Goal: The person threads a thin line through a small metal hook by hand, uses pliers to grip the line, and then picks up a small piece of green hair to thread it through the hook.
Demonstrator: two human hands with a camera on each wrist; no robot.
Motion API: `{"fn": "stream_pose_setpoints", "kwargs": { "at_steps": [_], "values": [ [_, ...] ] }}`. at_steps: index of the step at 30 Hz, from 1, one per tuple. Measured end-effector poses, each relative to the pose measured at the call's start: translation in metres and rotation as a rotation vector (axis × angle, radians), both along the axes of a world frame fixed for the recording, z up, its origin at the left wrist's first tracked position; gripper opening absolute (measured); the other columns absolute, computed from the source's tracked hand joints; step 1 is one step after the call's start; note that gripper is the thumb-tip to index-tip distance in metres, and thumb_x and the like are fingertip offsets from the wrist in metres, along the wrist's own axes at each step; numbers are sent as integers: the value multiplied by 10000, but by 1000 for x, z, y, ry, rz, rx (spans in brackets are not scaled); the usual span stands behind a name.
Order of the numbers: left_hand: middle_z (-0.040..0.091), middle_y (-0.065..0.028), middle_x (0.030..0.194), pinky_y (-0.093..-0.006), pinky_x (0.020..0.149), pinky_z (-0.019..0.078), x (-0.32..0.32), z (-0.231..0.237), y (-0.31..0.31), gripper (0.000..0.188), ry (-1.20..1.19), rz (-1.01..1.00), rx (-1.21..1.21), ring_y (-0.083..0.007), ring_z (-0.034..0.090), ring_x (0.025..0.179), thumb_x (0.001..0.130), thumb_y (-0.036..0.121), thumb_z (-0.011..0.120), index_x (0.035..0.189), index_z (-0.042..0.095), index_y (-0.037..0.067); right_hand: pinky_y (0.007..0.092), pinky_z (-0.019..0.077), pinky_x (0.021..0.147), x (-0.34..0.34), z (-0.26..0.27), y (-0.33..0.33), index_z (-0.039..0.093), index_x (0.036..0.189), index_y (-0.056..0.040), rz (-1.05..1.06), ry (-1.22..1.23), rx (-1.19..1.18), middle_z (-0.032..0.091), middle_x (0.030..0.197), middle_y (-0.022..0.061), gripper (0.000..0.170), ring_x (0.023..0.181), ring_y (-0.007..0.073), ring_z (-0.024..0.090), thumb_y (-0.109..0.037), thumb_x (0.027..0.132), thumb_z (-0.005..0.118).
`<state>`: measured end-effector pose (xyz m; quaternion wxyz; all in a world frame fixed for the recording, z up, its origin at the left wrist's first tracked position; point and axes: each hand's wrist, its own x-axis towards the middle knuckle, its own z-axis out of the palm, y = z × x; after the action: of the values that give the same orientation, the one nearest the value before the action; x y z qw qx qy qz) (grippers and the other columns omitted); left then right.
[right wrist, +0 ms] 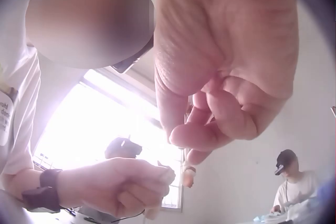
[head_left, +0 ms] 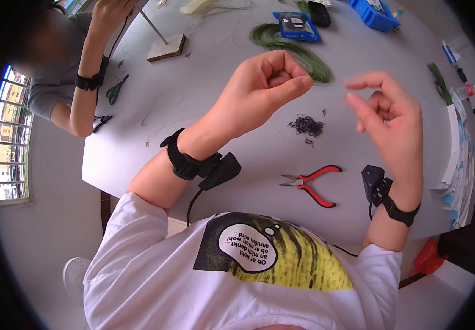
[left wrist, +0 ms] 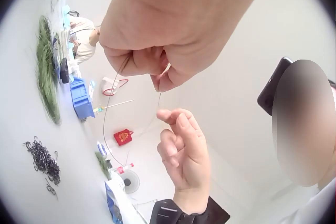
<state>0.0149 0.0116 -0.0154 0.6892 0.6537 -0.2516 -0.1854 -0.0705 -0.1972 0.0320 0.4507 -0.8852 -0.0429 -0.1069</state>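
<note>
My left hand (head_left: 270, 88) is raised over the table, thumb and forefinger pinching a thin strand of line (left wrist: 104, 124). In the left wrist view the strand hangs from this hand in a long loop. Anything else between those fingertips is hidden. To its right, my right hand (head_left: 388, 113) is held up with thumb and forefinger bent toward each other, a small gap between their tips in the head view. Its other fingers curl loosely. Below the hands lies a pile of small black hooks (head_left: 307, 125), with a few loose ones beside it.
Red-handled pliers (head_left: 311, 186) lie near me. Beyond are a bundle of green line (head_left: 303, 58), a blue packet (head_left: 297, 26) and a blue bin (head_left: 375, 15). Another person sits at left, near green scissors (head_left: 117, 89) and a wooden block (head_left: 166, 48) with a rod.
</note>
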Motion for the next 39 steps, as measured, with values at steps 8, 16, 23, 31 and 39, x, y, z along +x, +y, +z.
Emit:
{"fn": "stream_pose_setpoints", "kwargs": {
  "at_steps": [8,16,23,31,39],
  "values": [
    [543,65,830,-152,610,327,-3,4,2,129,-64,-62,55,19,412,685,949,134,659,948,593,23,201,474,569,20,-25,-3,667,950,-21,147,6,340,673,855,6,80,709,51,605,-88,907,661],
    [550,54,833,-157,619,336,-6,4,3,115,-148,-93,47,16,411,688,958,112,643,960,587,11,207,483,609,31,-35,-13,666,930,-18,230,13,396,646,797,-5,97,691,44,576,-112,906,672],
    [535,62,811,-158,607,316,-7,7,2,90,-145,-54,-39,18,387,666,958,84,627,967,581,7,202,456,594,33,-49,3,648,869,-21,243,-28,443,628,752,-20,76,660,42,557,-88,887,679],
    [386,76,602,-215,511,286,-2,0,-1,109,-324,95,3,-23,320,584,923,78,654,919,583,-4,213,450,552,27,-46,20,621,768,-16,227,-293,228,604,705,7,97,589,66,556,-2,814,705],
    [351,34,564,-253,487,297,1,1,1,92,-469,187,125,-61,316,541,871,57,674,877,600,2,251,442,507,17,-32,26,616,767,-45,192,-444,-46,575,679,12,117,534,119,541,9,772,720]
  ]
}}
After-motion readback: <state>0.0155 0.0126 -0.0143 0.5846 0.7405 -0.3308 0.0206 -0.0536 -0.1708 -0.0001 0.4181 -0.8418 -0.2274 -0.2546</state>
